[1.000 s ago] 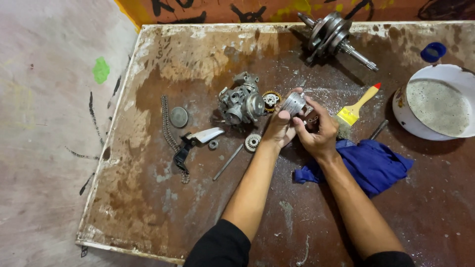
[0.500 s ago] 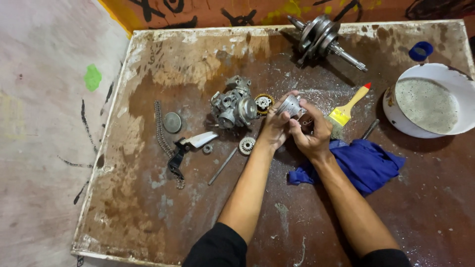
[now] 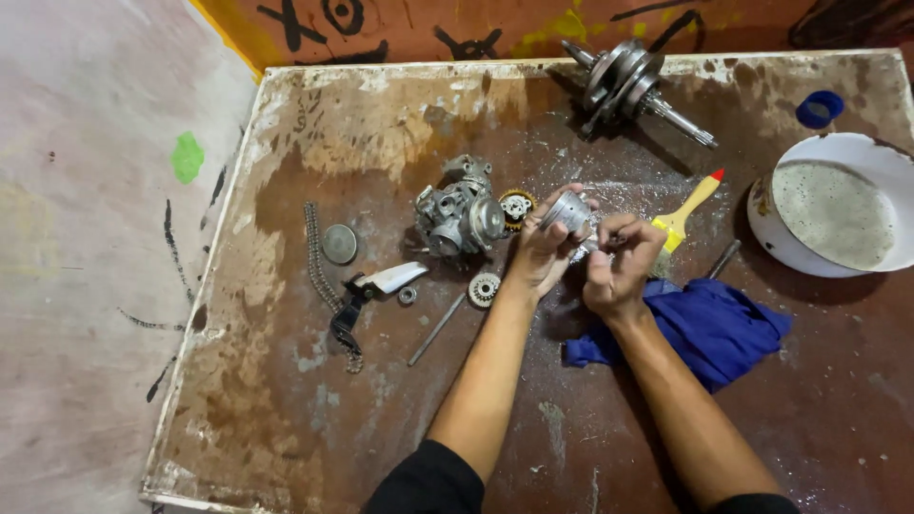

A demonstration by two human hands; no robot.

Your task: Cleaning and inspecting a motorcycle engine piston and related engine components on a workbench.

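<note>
Item: small grey metal cylinder, piston-like (image 3: 567, 211), held just above a stained brown metal worktable (image 3: 286, 400). It is gripped by the left hand (image 3: 545, 249), fingers wrapped round its side so that the open end is turned toward the right hand (image 3: 619, 265). The right hand is curled narrow at the cylinder's lower edge, fingertips pinched; what is pinched cannot be told.

Laid within reach: grey cast engine part (image 3: 459, 211) with a toothed gear beside it; loose drive chain (image 3: 319, 262); round metal cap (image 3: 339, 244); small sprocket (image 3: 485, 288); thin steel rod (image 3: 436, 329); yellow-handled brush (image 3: 687, 207); crumpled blue cloth (image 3: 709, 326), kept under the right wrist; white basin of cloudy liquid (image 3: 830, 202); crankshaft (image 3: 628, 81) at the far edge.
</note>
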